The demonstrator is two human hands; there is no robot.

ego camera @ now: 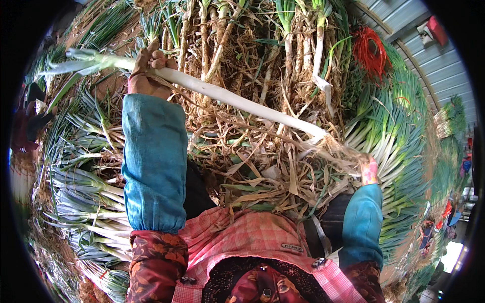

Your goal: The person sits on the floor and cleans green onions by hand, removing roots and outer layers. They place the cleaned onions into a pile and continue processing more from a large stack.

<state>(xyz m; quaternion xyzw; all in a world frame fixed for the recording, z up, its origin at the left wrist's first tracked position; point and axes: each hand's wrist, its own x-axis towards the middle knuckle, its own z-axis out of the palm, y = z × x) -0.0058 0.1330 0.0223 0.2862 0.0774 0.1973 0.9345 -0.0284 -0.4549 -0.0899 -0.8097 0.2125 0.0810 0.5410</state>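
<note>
A long white stalk of green onion [231, 96] slants across the view, its pale leafy top at the left and its root end lower at the right. My left hand [151, 74] grips it just below the green leaves. Near the root end, my right hand [369, 169] is closed on a strip of dry outer skin [335, 151] that stretches from the roots. The right fingers are partly hidden by the skin. Below the stalk, a litter of dry peeled leaves [261, 166] covers the ground before my knees.
Unpeeled onions with brown roots [219, 41] stand bunched ahead. Peeled green onions [394, 147] lie heaped at the right, beneath a bundle of red ties [369, 51]. More onions [94, 204] lie at the left. Another person [30, 117] is at the far left edge.
</note>
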